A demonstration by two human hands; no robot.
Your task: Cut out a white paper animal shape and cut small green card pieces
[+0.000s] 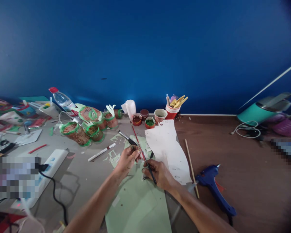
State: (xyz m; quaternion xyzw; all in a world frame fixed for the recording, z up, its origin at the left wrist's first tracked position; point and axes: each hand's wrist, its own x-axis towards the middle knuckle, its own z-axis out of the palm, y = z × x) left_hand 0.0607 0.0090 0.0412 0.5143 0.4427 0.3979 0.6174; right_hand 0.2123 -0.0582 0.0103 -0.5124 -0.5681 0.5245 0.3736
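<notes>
A thin paintbrush (136,135), reddish along its upper part and black at the lower end, slants across the middle of the head view. My right hand (161,174) is closed around its black part, thumb and fingers pressed together. Just to the left, my left hand (129,157) is closed in a pinch, its fingertips right beside the brush; what they hold is hidden. Both hands are above a pale green sheet (140,204). Beyond them stand small cups of brown paint (136,119) and green paint (150,122).
A torn white sheet (168,149), a wooden stick (191,166) and a blue glue gun (214,187) lie at right. Leftward are a white pen (102,152), green-rimmed brown jars (76,134) and a power strip (50,168) with cables. A blue wall (145,48) rises behind.
</notes>
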